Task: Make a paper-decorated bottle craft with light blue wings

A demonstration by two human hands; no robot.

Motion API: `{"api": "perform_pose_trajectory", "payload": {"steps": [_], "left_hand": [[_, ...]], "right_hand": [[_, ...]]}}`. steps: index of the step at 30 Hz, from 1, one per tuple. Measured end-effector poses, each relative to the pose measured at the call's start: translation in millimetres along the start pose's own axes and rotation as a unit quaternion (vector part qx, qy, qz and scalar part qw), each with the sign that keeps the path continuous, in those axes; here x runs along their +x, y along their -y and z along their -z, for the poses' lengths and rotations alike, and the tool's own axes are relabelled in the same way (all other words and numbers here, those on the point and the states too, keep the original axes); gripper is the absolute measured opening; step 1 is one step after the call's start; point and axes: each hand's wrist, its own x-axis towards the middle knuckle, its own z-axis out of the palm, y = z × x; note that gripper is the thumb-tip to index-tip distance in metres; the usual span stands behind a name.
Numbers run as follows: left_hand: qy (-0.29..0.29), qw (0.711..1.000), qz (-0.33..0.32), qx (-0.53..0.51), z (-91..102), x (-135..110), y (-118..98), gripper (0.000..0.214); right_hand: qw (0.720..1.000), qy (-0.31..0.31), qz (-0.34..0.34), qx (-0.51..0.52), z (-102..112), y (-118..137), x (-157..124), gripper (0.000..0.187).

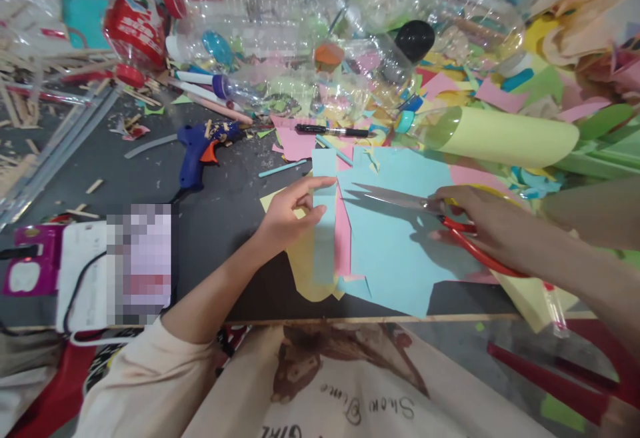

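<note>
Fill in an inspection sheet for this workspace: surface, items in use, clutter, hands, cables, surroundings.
Surface: dark tabletop, crowded with materials.
Items in use: scissors, blades slightly parted above a light blue sheet; a narrow blue strip to its left.
Clutter: clear bottles, paper scraps, blue glue gun, black pen.
Hands: right hand grips the scissors; left hand is at the blue strip, thumb and forefinger apart.
Cables: black cable curves over a white object at left.
Surroundings: red item at lower right, partly hidden.
</note>
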Motion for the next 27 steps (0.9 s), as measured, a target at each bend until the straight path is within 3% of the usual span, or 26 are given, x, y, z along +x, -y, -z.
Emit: {"api": "perform_pose_trajectory", "payload": {"steps": [3,5,14,27], "left_hand": [[0.0,0.999,-0.03,0.041,-0.4,-1,3,0.036],[0.007,0.997,-0.047,0.062,-0.6,-1,5,0.035],[0.053,0.99,-0.12,0.05,0.0,-3,7,0.036],[0.041,0.991,-0.122,0.032,0.3,-3,9,0.035]], "right_hand": [[0.997,0.062,0.017,0.051,2,10,1,0.059],[0.995,0.077,0.017,0.06,3,14,2,0.066],[0.994,0.057,0.077,0.053,5,30,22,0.078],[0.993,0.064,0.047,0.083,1,38,26,0.078]]}}
